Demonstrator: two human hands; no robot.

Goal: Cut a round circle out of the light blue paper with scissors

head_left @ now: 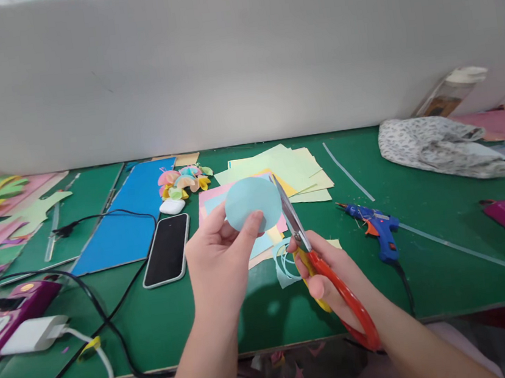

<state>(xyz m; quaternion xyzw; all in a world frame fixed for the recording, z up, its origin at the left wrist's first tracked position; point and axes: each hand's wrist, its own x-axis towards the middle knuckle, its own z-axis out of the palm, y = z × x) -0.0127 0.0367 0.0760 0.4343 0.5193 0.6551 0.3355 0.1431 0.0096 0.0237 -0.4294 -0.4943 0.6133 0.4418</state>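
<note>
**Blue disc [250, 196] pinched in left hand [216, 245], scissors [318, 262] at its edge**

The left grip pinches the disc, thumb on its face and fingers behind, raised above the tabletop [358, 151]. The right hand [335, 261] has its grip closed around the red and yellow handles of the scissors. The blades point up and away, along the disc's right edge; whether they touch it, I cannot tell.

Beyond and below the disc lie sheets [277, 162] of coloured paper, overlapping, with thin blue curled offcuts [284, 263] nearer the person. To the left are a phone [167, 250], a white case [172, 207] just beyond it, a cluster of paper petals [184, 181] and a blue board [121, 223]. To the right, a glue gun [383, 231] lies on its side; farther off is a crumpled cloth [436, 148].
</note>
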